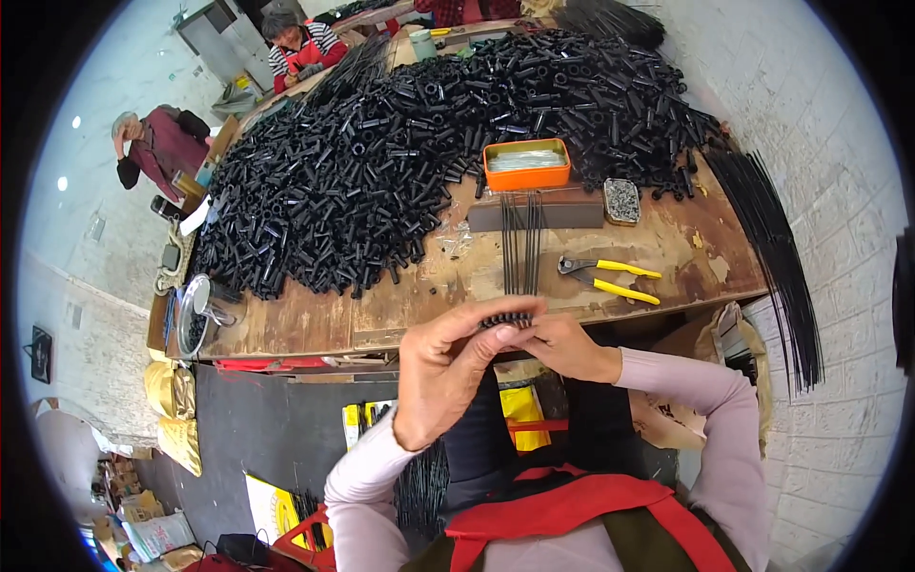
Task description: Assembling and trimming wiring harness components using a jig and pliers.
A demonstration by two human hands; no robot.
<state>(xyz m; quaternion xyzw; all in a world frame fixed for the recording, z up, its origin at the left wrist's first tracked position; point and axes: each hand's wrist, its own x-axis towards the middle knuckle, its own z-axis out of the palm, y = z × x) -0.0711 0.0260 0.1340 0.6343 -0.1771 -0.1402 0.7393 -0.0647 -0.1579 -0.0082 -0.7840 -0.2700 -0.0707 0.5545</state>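
Note:
Close to the table's front edge, my left hand (446, 367) is closed around a small bunch of dark pieces (505, 319) packed in a row, their round ends showing. From the other side my right hand (572, 348) meets it, its fingertips pinched against the same dark pieces. Whether these are short or the ends of something longer, I cannot tell. Just beyond my hands, several thin black rods (519, 253) lie side by side, their far ends resting across a flat grey-brown bar (577, 216). Pliers with yellow handles (624, 278) lie to the right of the rods, jaws apart.
A big heap of black tubular parts (353, 162) covers the table's far side. Before it stand an orange tin (526, 167) of thin clear pieces and a small box (621, 202) of tiny metal bits. Long black rods (772, 267) overhang the right edge. Other people are farther off.

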